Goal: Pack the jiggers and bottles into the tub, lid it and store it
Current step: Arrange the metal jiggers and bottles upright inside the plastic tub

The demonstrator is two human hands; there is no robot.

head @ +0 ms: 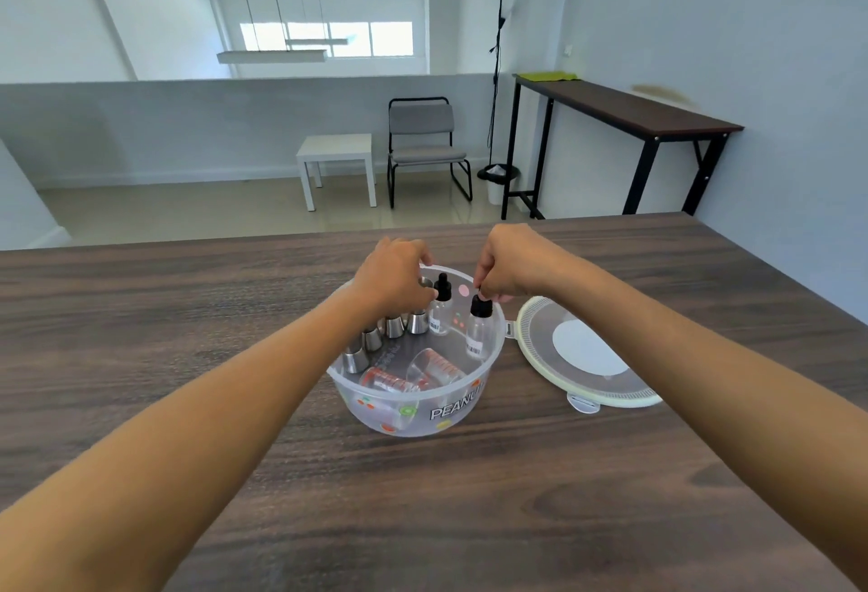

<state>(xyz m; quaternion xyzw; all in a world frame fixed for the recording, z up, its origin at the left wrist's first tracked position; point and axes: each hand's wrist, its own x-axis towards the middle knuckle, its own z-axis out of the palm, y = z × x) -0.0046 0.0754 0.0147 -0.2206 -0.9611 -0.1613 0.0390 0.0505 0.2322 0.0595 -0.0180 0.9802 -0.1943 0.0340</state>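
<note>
A clear round tub (413,417) printed with fruit stands mid-table. Inside, several steel jiggers (393,327) line its left wall and two clear measuring cups (413,375) lie at the front. Two clear dropper bottles with black caps stand at the back. My right hand (509,262) pinches the cap of the right bottle (480,326), which stands inside the tub. My left hand (394,279) reaches over the back rim, fingers closed by the left bottle (441,307) and a jigger; what it holds is hidden. The round lid (587,356) lies flat right of the tub.
The dark wood table (235,356) spreads wide around the tub. Beyond its far edge are a grey chair (425,145), a small white side table (338,164), a floor lamp (498,74) and a tall dark console table (624,112) against the right wall.
</note>
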